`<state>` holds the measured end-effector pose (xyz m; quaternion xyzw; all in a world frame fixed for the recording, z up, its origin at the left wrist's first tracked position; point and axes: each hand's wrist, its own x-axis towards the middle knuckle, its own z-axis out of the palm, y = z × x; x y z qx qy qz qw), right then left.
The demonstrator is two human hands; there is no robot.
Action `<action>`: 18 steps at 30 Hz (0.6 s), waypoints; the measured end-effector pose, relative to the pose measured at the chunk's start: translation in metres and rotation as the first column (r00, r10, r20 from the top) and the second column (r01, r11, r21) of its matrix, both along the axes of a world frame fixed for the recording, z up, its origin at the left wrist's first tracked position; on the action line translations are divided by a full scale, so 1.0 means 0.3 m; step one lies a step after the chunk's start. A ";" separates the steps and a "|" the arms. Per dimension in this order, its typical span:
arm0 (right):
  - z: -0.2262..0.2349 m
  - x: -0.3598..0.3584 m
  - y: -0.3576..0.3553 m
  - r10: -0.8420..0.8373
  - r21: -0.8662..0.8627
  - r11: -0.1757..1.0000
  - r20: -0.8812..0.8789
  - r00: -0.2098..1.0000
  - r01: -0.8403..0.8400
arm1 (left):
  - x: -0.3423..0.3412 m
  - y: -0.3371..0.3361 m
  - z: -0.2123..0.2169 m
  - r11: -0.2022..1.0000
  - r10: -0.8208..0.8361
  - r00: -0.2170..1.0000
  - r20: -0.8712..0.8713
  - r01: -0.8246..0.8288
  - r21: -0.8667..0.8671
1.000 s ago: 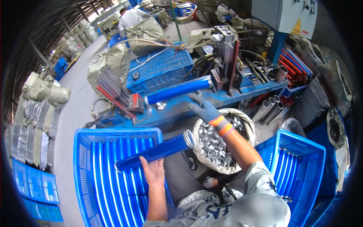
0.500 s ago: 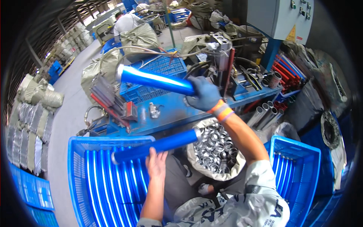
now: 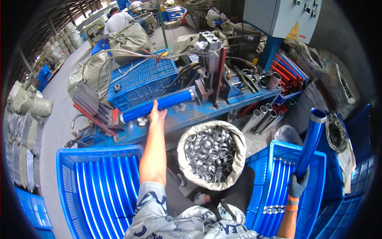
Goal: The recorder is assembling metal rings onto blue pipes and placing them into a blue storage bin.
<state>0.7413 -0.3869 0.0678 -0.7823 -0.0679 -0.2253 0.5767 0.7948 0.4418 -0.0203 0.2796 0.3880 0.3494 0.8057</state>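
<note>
My bare left hand supports a blue metal tube from below, its thumb on the near side. The tube spans the blue workbench between a red-ended clamp and an upright press, with a silvery ring on its right end; whether it touches either is unclear. At the right, my right hand, in a dark glove with an orange cuff, grips the lower end of another blue tube. That tube stands tilted over the right blue crate, its silvery ring end up. Similar tubes lie in this crate.
A left blue crate holds several blue tubes. Between the crates stands a pale sack full of metal rings. An upturned blue crate and hoses lie on the bench. A control box overhangs the right side.
My left hand has carried its tube forward from above the left crate to the bench. My right hand has swung its tube from the bench to above the right crate.
</note>
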 end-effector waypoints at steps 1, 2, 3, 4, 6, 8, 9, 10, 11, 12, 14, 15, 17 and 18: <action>-0.048 -0.023 -0.105 -0.009 0.003 1.000 -0.067 0.998 0.009 | -0.013 0.001 -0.009 0.999 -0.053 0.998 -0.019 0.053 0.007; -0.089 -0.057 -0.186 -0.014 0.007 1.000 -0.137 0.991 0.015 | -0.036 0.004 -0.020 0.995 -0.103 0.994 -0.042 0.103 0.013; -0.086 -0.116 -0.265 -0.103 -0.087 0.992 -0.074 0.992 0.097 | 0.015 -0.046 -0.035 0.985 -0.173 0.983 -0.064 0.174 0.013; -0.108 -0.135 -0.296 -0.149 -0.164 0.976 -0.011 0.989 0.146 | 0.002 -0.042 -0.044 0.980 -0.200 0.975 -0.099 0.200 -0.007; -0.204 -0.184 -0.409 -0.210 -0.296 0.932 0.035 0.977 0.211 | -0.030 -0.046 -0.019 0.969 -0.249 0.959 -0.135 0.248 -0.024; -0.330 -0.193 -0.480 -0.266 -0.426 0.867 0.043 0.963 0.258 | -0.153 0.072 -0.043 0.962 -0.272 0.951 -0.145 0.273 -0.010; -0.322 -0.309 -0.652 -0.398 -0.626 0.712 0.013 0.917 0.317 | -0.093 -0.160 -0.159 0.957 -0.279 0.944 -0.178 0.287 0.025; -0.392 -0.261 -0.618 -0.531 -0.747 0.598 -0.098 0.842 0.290 | -0.184 0.038 -0.137 0.963 -0.268 0.963 -0.009 0.268 0.029; -0.483 -0.140 -0.544 -0.470 -0.636 0.716 -0.137 0.872 0.287 | -0.406 0.252 -0.056 0.946 -0.322 0.947 0.003 0.321 0.042; -0.488 -0.221 -0.639 -0.566 -0.747 0.612 -0.184 0.803 0.259 | -0.522 0.128 -0.189 0.842 -0.426 0.905 0.006 0.394 0.370; -0.540 -0.256 -0.631 -0.669 -0.835 0.461 -0.105 0.735 0.300 | -0.750 0.186 -0.115 0.896 -0.246 0.949 -0.197 0.300 0.327; -0.565 -0.276 -0.693 -0.666 -0.803 0.487 -0.088 0.741 0.342 | -0.833 0.187 -0.117 0.887 -0.110 0.955 -0.274 0.218 0.407; -0.611 -0.274 -0.782 -0.664 -0.756 0.523 -0.072 0.745 0.394 | -1.028 0.176 -0.099 0.868 0.055 0.907 -0.417 0.163 0.468; -0.644 -0.267 -0.812 -0.671 -0.768 0.519 -0.093 0.735 0.376 | -1.137 0.192 -0.040 0.818 0.137 0.839 -0.527 0.204 0.537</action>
